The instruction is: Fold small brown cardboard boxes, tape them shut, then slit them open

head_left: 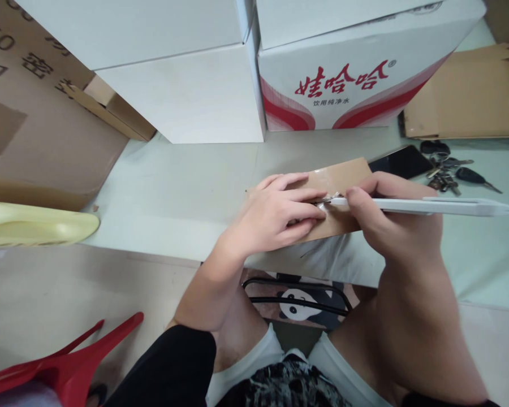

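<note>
A: How far along?

B: Partway at most, by the look of it. Found near the centre of the frame, flat on the surface (pixel 173 186): a small cardboard box (pixel 343 172). Disturbed at mid-top, with a shiny scrap of tape (pixel 321 207) crumpled there. Seemingly still closed, with no flap raised in view. Impossible to judge the parts under the hands.

A: And the fingers?

B: On the left hand (pixel 265 217), spread over the box and resting on its top. On the right hand (pixel 398 232), thumb and forefinger pinching a slim white tool (pixel 449 207), with its near end at the crumpled tape. Partly hidden, the other fingers of that hand.

A: Anything in the way?

B: Mostly just the hands, covering much of the box. Right of centre, close by its far corner, a black phone (pixel 402 162), then a bunch of keys (pixel 453 164); worth minding. Across the top of the frame, white cartons (pixel 190 96) and a red-and-white carton (pixel 343 85), set back from the hands. At upper left, a large brown carton (pixel 34 124); at lower left, a red stool (pixel 68 367), well apart.
</note>
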`<action>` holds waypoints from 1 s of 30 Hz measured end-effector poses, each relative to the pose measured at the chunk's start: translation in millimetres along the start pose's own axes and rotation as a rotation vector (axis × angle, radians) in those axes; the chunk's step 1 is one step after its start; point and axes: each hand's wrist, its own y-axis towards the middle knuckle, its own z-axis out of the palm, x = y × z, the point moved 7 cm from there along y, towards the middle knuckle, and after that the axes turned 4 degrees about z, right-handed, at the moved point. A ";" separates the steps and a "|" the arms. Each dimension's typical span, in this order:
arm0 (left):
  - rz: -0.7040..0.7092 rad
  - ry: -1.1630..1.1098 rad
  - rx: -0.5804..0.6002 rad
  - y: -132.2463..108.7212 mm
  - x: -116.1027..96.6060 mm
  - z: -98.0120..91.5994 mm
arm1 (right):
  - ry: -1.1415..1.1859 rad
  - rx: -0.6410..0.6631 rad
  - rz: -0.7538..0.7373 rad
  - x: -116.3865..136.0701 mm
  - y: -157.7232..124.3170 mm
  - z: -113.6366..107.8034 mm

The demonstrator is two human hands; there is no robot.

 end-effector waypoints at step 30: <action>0.006 -0.012 -0.002 -0.6 0.4 0.1 | 0.079 -0.082 0.143 -12.7 -1.6 -5.7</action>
